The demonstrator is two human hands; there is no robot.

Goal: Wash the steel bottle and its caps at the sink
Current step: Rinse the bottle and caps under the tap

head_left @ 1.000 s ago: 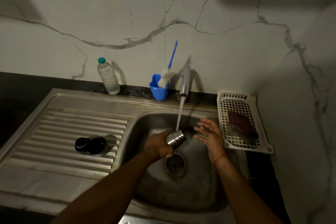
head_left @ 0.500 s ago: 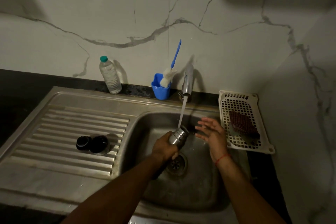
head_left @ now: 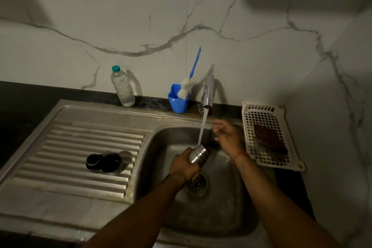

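Note:
My left hand (head_left: 184, 165) grips the steel bottle (head_left: 199, 153) over the sink basin (head_left: 219, 211), its mouth tilted up into the stream of water from the tap (head_left: 208, 92). My right hand (head_left: 228, 137) is raised just right of the stream, fingers apart and holding nothing, a red thread on its wrist. Two black caps (head_left: 104, 162) sit side by side on the ribbed draining board (head_left: 66, 147), left of the basin.
A blue cup (head_left: 178, 100) with a blue-handled bottle brush (head_left: 188, 84) stands behind the basin beside the tap. A clear plastic bottle (head_left: 122, 86) is against the wall. A white perforated tray (head_left: 269, 137) holding a dark scrubber (head_left: 268, 137) lies on the right.
My right hand has lifted from beside the bottle up toward the tap. The bottle mouth has tilted further up under the stream.

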